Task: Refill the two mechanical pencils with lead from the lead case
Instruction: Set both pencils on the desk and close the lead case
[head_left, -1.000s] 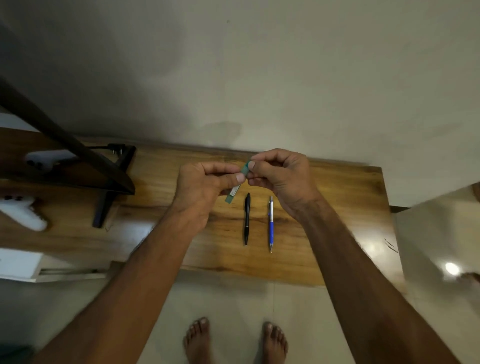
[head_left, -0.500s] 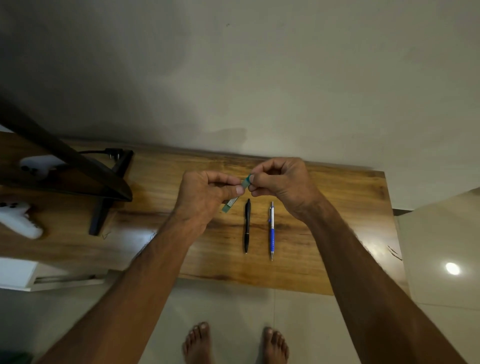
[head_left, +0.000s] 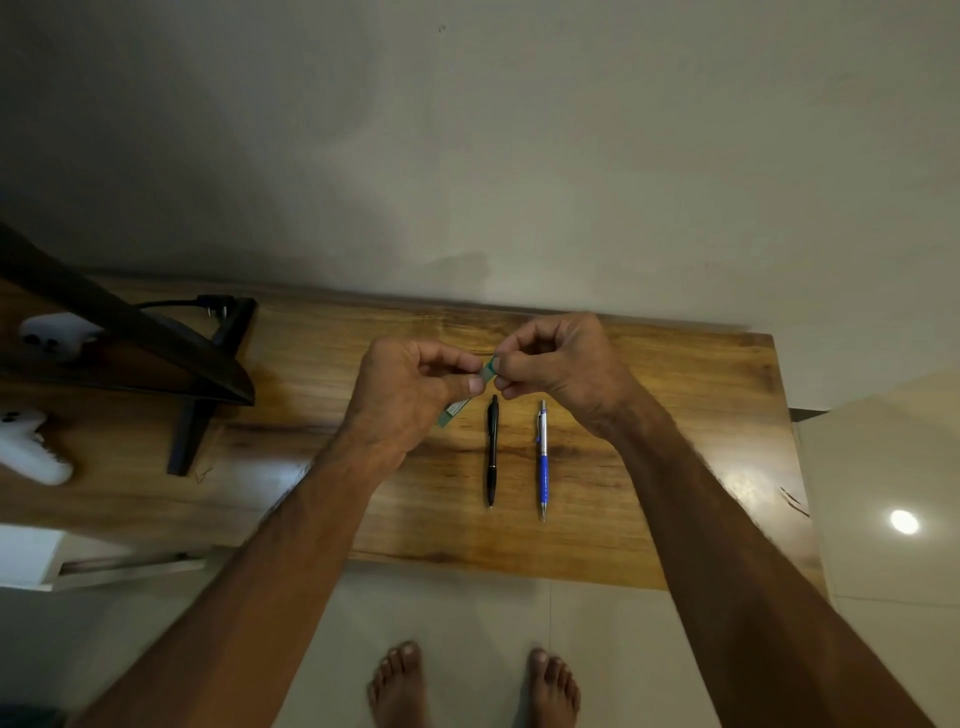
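Both hands hold a slim green lead case (head_left: 457, 407) in the air above the wooden table (head_left: 675, 415). My left hand (head_left: 410, 395) grips its body, and the lower end sticks out below the fingers. My right hand (head_left: 558, 366) pinches the case's top end between thumb and fingers. Below the hands, a black mechanical pencil (head_left: 492, 450) and a blue and silver mechanical pencil (head_left: 542, 460) lie side by side on the table, tips toward me. Whether the case's cap is on or off is hidden by my fingers.
A dark monitor with its stand (head_left: 202, 395) and a cable occupies the table's left part. White controllers (head_left: 28, 447) lie at the far left. A wall runs behind the table. My bare feet (head_left: 472, 686) stand on the tiled floor in front of the table edge.
The view has tilted a little, so the table and hands sit lower in the frame. Both hands keep their grip on the lead case; the pencils have not moved.
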